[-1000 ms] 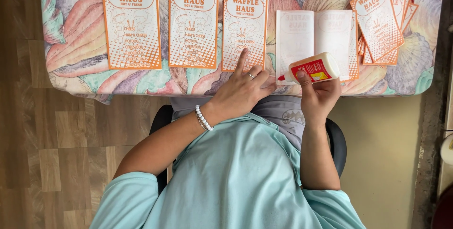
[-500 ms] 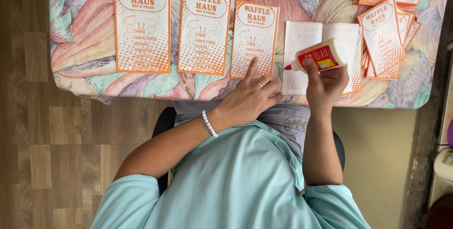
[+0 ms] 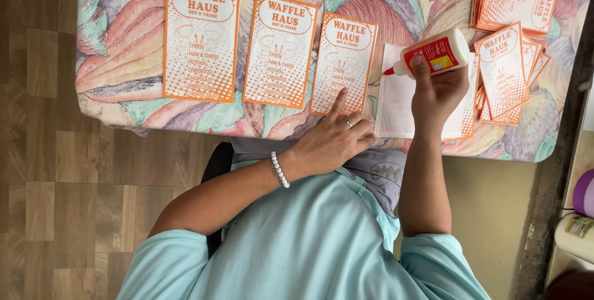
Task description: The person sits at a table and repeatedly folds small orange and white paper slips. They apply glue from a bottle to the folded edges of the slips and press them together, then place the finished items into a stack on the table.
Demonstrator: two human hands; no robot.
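Head view: a seated person's right hand (image 3: 436,86) grips a white glue bottle (image 3: 433,52), fingers wrapped round its body, red tip tilted down and left over a blank white sheet (image 3: 396,105) on the floral-covered table (image 3: 124,59). The left hand (image 3: 331,142) rests at the table edge, index finger stretched onto the lower corner of the nearest orange card (image 3: 342,62), other fingers curled. Two more cards (image 3: 199,39) lie in a row to the left; a loose stack (image 3: 507,65) sits right of the sheet. Gluing appears under way; the nozzle likely needs lowering to the paper and a steady squeeze.
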